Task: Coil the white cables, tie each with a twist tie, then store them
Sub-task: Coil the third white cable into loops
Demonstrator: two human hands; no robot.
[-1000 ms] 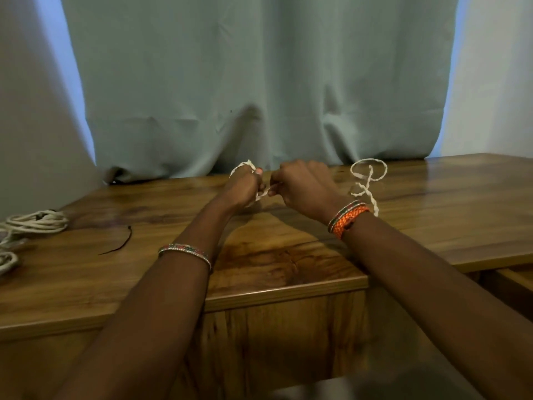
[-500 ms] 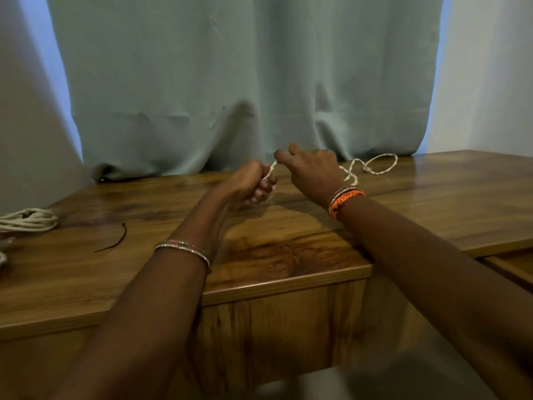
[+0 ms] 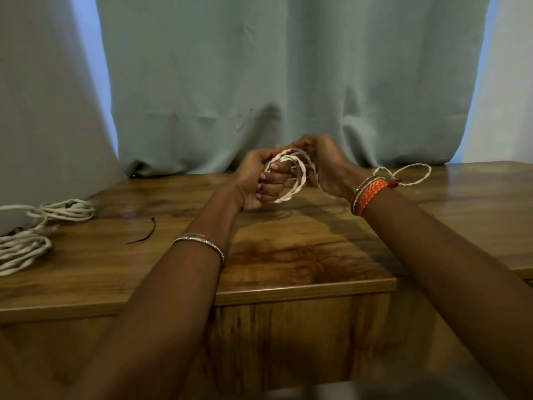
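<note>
Hands [image 3: 259,180] closer, cable [image 3: 291,177] seemingly looped

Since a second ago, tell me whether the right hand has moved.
Yes. The right hand rose off the wooden table toward the curtain, looping white cable.

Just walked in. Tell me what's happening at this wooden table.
A person is coiling a white braided cable above the brown wooden table. The left hand grips the loops while the right hand holds the cable beside it; the loose tail lies on the table behind the right wrist. Two more bundles of white cable lie at the table's left end, with a thin dark twist tie near them.
</note>
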